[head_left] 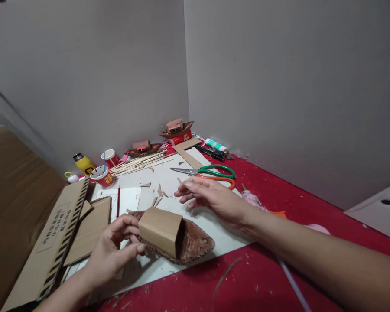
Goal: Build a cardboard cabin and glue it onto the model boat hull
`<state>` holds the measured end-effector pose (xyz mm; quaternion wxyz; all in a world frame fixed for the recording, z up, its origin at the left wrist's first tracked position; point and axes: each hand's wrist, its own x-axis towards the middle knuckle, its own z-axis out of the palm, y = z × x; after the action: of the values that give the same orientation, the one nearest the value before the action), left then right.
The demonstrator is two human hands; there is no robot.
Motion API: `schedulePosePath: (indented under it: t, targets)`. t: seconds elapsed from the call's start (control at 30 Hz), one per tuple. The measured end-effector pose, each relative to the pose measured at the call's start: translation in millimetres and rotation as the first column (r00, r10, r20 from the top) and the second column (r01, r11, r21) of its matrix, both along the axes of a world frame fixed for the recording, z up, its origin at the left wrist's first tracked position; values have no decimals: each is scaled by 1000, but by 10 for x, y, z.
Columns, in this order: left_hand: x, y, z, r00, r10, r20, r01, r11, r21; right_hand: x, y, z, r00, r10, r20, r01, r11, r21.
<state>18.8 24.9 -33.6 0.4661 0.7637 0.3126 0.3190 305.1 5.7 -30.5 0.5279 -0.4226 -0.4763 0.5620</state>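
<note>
Head view: one model boat (196, 242) with brown, rough-textured hull, pointed at right end, topped by one plain tan cardboard canopy (159, 227), bent into angled arch, open toward that end. Located on white board (227, 238), near front edge, over red counter (234, 286). Left hand (115, 242) curled loosely at boat's left end; can't tell if gripping. Right hand (211, 197) released, fingers spread, just beside scissors (195, 172). Counted: two more boats (143, 148) at back, two red-and-white cups (102, 177), one pair of scissors, one red pencil (118, 201), one yellow bottle (83, 164). Also several thin sticks (139, 164), too overlapped to count.
</note>
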Motion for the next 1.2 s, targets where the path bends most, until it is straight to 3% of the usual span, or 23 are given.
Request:
schedulePosePath:
  t: [0.03, 0.07, 0.1, 0.17, 0.2, 0.3, 0.37, 0.43, 0.5, 0.57, 0.67, 0.77, 0.8, 0.87, 0.93, 1.03, 1.1, 1.2]
  targets:
    - [-6, -13, 3, 998, 12, -65, 0, 983, 186, -2, -2, -5, 1000, 11, 13, -11, 1000, 0]
    - [-11, -25, 8, 992, 23, -126, 27, 924, 380, -6, -7, -7, 999, 23, 25, -23, 1000, 0]
    - [-18, -33, 13, 983, 27, -182, 79, 832, 550, -11, -14, -7, 999, 38, 31, -38, 999, -3]
    - [-51, -34, 10, 955, 19, -296, 220, 623, 751, -25, -29, -7, 997, 73, 37, -73, 997, -17]
    - [-82, -25, -2, 939, 10, -345, 287, 531, 797, -32, -36, -10, 995, 88, 43, -87, 996, -23]
    - [-219, 16, -67, 883, 34, -467, 431, 333, 839, -52, -49, -27, 988, 114, 101, -112, 993, -22]
    - [-293, 35, -96, 860, 72, -505, 473, 258, 843, -57, -55, -36, 983, 118, 142, -118, 993, -2]
    - [-302, 30, -90, 859, 99, -503, 473, 226, 852, -55, -61, -31, 980, 116, 162, -122, 992, 25]
    - [-243, 2, -63, 870, 122, -478, 438, 255, 862, -50, -69, -12, 979, 106, 176, -117, 992, 51]
    - [-156, -33, -57, 886, 175, -429, 346, 364, 865, -44, -76, 14, 975, 85, 205, -102, 992, 75]
    - [-69, -53, -139, 944, 262, -199, 29, 536, 844, -35, -76, 44, 967, 37, 253, -64, 993, 101]
    - [-37, -23, -237, 949, 315, 22, -261, 743, 616, -31, -66, 51, 964, -1, 267, -31, 993, 116]
    - [-22, -10, -244, 942, 334, 39, -309, 811, 496, -32, -63, 50, 963, -15, 268, -20, 992, 127]
    - [25, 8, -213, 937, 348, 37, -343, 894, 288, -37, -64, 46, 960, -61, 275, 14, 985, 170]
    - [86, 12, -154, 942, 333, 32, -335, 939, 81, -44, -75, 41, 953, -116, 280, 52, 973, 223]
    - [159, -9, -116, 947, 316, 57, -303, 937, -172, -56, -108, 26, 923, -213, 321, 112, 945, 306]
    - [177, -32, -143, 950, 308, 48, -295, 939, -179, -64, -133, 8, 890, -275, 364, 135, 921, 364]
    - [168, -64, -210, 956, 294, 4, -293, 956, -29, -81, -160, -28, 855, -319, 409, 99, 875, 475]
